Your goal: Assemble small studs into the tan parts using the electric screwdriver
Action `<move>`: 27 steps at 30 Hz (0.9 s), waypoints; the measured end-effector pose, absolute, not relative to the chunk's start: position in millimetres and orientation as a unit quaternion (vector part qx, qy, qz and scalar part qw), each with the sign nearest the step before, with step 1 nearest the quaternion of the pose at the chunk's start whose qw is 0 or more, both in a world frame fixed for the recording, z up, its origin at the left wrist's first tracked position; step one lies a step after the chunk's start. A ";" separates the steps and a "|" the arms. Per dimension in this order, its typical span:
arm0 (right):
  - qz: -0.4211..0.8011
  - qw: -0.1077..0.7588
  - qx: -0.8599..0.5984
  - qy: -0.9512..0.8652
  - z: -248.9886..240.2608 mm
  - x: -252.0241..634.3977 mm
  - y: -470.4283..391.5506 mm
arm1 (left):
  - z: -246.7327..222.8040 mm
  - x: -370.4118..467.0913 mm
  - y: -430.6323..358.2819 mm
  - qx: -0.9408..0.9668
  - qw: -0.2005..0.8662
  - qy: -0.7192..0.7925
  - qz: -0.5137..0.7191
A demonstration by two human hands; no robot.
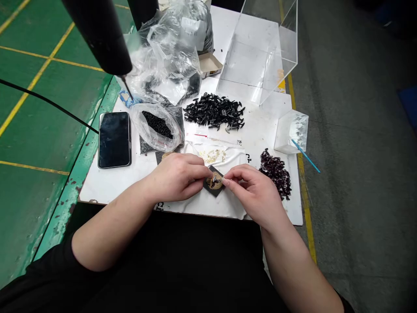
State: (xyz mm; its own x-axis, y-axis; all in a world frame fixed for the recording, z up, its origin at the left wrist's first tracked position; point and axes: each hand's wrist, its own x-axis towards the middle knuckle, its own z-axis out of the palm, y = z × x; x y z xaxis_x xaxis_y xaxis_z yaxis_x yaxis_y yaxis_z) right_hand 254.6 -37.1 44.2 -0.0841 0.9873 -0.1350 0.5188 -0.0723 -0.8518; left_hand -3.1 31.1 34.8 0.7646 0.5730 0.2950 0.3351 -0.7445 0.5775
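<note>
A dark square pad (pixel 217 193) lies near the table's front edge, bearing a round tan disc (pixel 210 184) with a small black part on it. My left hand (pixel 177 176) comes in from the left, its fingers curled together and tips at the disc's upper left. On the other side, my right hand (pixel 256 191) pinches thumb and forefinger together at the disc's right edge. Whatever sits between either hand's fingertips is too small or hidden. Tiny gold rings (pixel 213 155) are scattered on a white cloth (pixel 233 158) just beyond.
Black parts (pixel 215 111) form a pile behind, dark red parts (pixel 276 174) another at right. An open bag of screws (pixel 158 125) and a phone (pixel 114 140) lie left. An electric screwdriver (pixel 110 48) hangs overhead. A clear acrylic box (pixel 257 56) stands at back.
</note>
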 end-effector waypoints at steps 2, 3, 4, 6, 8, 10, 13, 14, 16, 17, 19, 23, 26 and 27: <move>0.391 0.280 -0.612 -0.628 46.0 253.5 -34.8 | 33.6 -2.9 31.0 0.910 0.241 0.246 0.231; 0.392 0.276 -0.614 -0.627 46.1 253.2 -33.9 | 33.3 -3.0 31.1 0.912 0.236 0.244 0.231; 0.395 0.271 -0.616 -0.625 45.8 253.0 -33.2 | 33.1 -3.0 31.2 0.914 0.231 0.242 0.231; 0.401 0.264 -0.621 -0.619 44.4 252.8 -32.3 | 32.7 -3.0 31.4 0.916 0.222 0.239 0.233; 0.405 0.262 -0.626 -0.613 42.9 252.4 -31.9 | 31.9 -2.7 31.6 0.918 0.213 0.236 0.236; 0.399 0.261 -0.631 -0.612 42.2 251.8 -32.1 | 30.3 -2.3 31.8 0.920 0.207 0.235 0.237; 0.376 0.263 -0.630 -0.627 42.3 250.5 -34.3 | 26.9 -1.6 31.7 0.923 0.194 0.236 0.233; 0.366 0.263 -0.628 -0.634 42.3 250.1 -35.4 | 25.8 -1.4 31.6 0.925 0.188 0.237 0.229; 0.348 0.263 -0.624 -0.648 42.0 249.1 -37.7 | 23.8 -0.8 31.2 0.930 0.172 0.238 0.220; 0.340 0.264 -0.621 -0.655 41.7 248.8 -38.8 | 22.9 -0.5 31.0 0.932 0.165 0.238 0.215; 0.325 0.267 -0.614 -0.669 40.9 248.3 -40.6 | 21.6 0.3 30.5 0.935 0.158 0.237 0.208; 0.287 0.279 -0.597 -0.696 39.8 248.0 -43.3 | 20.6 1.2 30.3 0.937 0.159 0.229 0.212; 0.271 0.283 -0.591 -0.705 39.9 247.0 -45.8 | 20.7 1.5 30.5 0.937 0.165 0.219 0.218; 0.268 0.283 -0.592 -0.705 40.4 246.7 -46.5 | 20.7 1.6 30.5 0.937 0.167 0.217 0.219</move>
State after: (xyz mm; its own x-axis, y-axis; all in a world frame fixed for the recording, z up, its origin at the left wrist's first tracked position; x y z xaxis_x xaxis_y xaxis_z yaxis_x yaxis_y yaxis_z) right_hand 246.7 -46.5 40.4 -0.1384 0.9870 0.0817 0.6835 0.1549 -0.7134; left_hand 1.6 30.5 20.7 0.8096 0.4803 0.3375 0.3344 -0.8499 0.4073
